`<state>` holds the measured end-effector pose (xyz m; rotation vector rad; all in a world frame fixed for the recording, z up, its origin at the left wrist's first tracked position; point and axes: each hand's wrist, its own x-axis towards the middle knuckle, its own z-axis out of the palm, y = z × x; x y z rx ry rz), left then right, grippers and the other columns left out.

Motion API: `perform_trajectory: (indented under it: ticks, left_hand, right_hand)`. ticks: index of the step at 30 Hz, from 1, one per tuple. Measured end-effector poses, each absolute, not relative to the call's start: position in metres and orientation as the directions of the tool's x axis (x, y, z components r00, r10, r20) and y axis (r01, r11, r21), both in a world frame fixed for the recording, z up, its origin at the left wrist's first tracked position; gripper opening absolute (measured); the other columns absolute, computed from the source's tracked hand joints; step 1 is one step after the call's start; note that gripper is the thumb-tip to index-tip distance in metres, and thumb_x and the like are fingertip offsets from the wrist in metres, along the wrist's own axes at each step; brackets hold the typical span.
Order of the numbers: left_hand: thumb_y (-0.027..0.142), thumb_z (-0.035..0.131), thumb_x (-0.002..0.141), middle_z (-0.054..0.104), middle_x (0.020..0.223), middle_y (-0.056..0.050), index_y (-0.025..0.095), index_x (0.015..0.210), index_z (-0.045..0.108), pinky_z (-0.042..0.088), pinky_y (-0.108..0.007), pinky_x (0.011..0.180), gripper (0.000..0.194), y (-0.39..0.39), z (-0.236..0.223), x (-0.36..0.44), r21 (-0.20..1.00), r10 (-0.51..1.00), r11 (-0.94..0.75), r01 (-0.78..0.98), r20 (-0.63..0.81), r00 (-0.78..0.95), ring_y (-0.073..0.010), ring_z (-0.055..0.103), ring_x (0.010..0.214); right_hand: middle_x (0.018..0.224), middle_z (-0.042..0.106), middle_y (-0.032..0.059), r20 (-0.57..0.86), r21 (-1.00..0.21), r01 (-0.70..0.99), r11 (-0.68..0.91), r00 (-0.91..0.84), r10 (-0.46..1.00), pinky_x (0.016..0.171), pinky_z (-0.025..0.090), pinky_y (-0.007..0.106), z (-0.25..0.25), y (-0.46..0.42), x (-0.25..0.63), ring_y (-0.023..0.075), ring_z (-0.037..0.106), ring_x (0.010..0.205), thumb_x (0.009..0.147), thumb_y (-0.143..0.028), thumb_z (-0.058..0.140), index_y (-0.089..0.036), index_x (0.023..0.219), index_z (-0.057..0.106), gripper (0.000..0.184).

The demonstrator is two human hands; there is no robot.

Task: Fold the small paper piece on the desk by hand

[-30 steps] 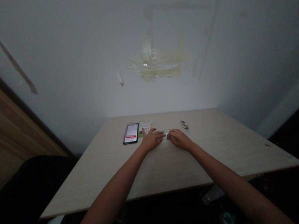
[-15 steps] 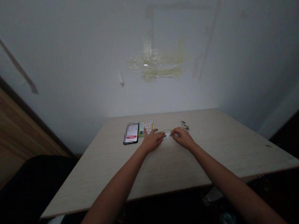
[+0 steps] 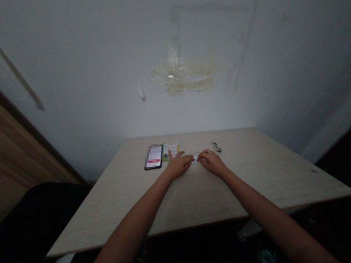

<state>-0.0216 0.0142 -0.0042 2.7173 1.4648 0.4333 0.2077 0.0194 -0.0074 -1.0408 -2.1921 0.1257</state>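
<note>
Where our 2 hands come together, a small printed card (image 3: 195,158) lies on the table (image 3: 201,199), partly hidden between them. We have our left hand (image 3: 178,164) palm down with fingers spread, some over the card's left part, others reaching over a printed sheet (image 3: 171,147). Our right hand (image 3: 211,162) has its fingers curled together at the card's right end; we cannot tell whether they pinch it. Just left of the sheet we see 1 phone (image 3: 154,158), screen lit and partly pixelated. Beyond our right hand sits 1 small, unclear patterned object (image 3: 216,146). Behind the table, clear tape (image 3: 187,79) clings to the wall (image 3: 108,73).
</note>
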Motion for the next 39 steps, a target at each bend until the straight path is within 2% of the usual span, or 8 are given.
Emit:
perform_trajectory:
  ticks: [12,21,30,35,39]
  left_hand:
    - [0.042,0.038,0.1,0.053,0.146,0.008,0.051,0.134,0.051,-0.009,-0.083,0.102,0.038,0.0131,-0.003,-0.0218,0.141,0.833,-0.545,0.827,0.207,0.514,-0.032,0.033,0.141]
    - [0.042,0.039,0.1,0.052,0.147,0.01,0.054,0.135,0.049,-0.009,-0.083,0.102,0.038,0.0129,-0.0041,-0.0225,0.16,0.839,-0.536,0.829,0.209,0.502,-0.0317,0.031,0.142]
    - [0.044,0.036,0.1,0.05,0.148,0.01,0.055,0.137,0.045,-0.007,-0.084,0.101,0.04,0.0131,-0.0036,-0.0226,0.128,0.84,-0.535,0.835,0.186,0.51,-0.0325,0.031,0.142]
    - [0.044,0.036,0.1,0.048,0.149,0.011,0.055,0.137,0.046,-0.008,-0.084,0.102,0.04,0.0136,-0.0023,-0.0224,0.148,0.843,-0.534,0.833,0.168,0.511,-0.0324,0.028,0.144]
    - [0.044,0.035,0.1,0.048,0.15,0.011,0.055,0.137,0.045,-0.008,-0.084,0.101,0.04,0.0128,-0.0013,-0.023,0.161,0.841,-0.538,0.827,0.168,0.514,-0.0331,0.028,0.144]
  right_hand:
    - [0.1,0.065,0.0054,0.539,-0.353,0.68,0.643,-0.414,0.734,0.092,0.046,0.03,-0.0079,0.0197,0.2072,0.0179,0.061,0.098,0.088,-0.017,0.06,-0.022,0.096,0.071,0.014]
    - [0.096,0.067,0.0056,0.54,-0.363,0.687,0.629,-0.395,0.743,0.089,0.048,0.031,-0.0112,0.0222,0.2075,0.0178,0.063,0.092,0.081,-0.012,0.064,-0.021,0.091,0.071,0.015]
    - [0.097,0.067,0.0056,0.536,-0.4,0.662,0.634,-0.392,0.748,0.09,0.049,0.032,-0.0119,0.0231,0.2089,0.0178,0.063,0.092,0.082,-0.013,0.064,-0.021,0.092,0.071,0.015]
    - [0.102,0.067,0.0068,0.528,-0.339,0.705,0.622,-0.405,0.747,0.092,0.047,0.031,-0.0096,0.0224,0.2071,0.0183,0.062,0.099,0.09,-0.019,0.059,-0.021,0.098,0.071,0.014]
    - [0.103,0.068,0.007,0.51,-0.295,0.752,0.589,-0.398,0.763,0.092,0.046,0.031,-0.0073,0.02,0.2043,0.019,0.062,0.1,0.091,-0.02,0.058,-0.021,0.098,0.071,0.015]
